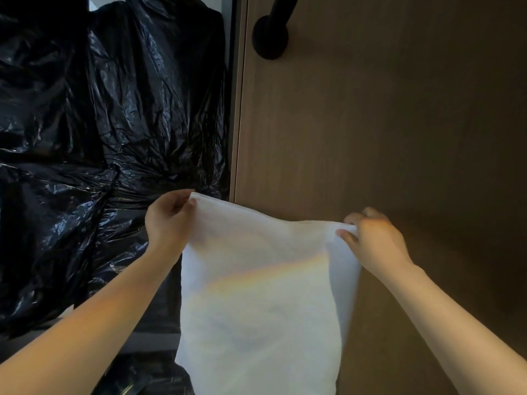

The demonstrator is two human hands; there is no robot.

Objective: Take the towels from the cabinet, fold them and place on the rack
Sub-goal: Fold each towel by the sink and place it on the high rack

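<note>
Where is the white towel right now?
The white towel hangs low in the centre, pinched at its top corners by the left hand and right hand.

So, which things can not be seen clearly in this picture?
- Head view: the lower end of the white towel is cut off by the bottom edge.
- The contents of the black plastic bags are hidden by the plastic.
- The black handle on the wooden door is cut off by the top edge.
- No rack shows in view.
- The right hand is motion-blurred.
</note>
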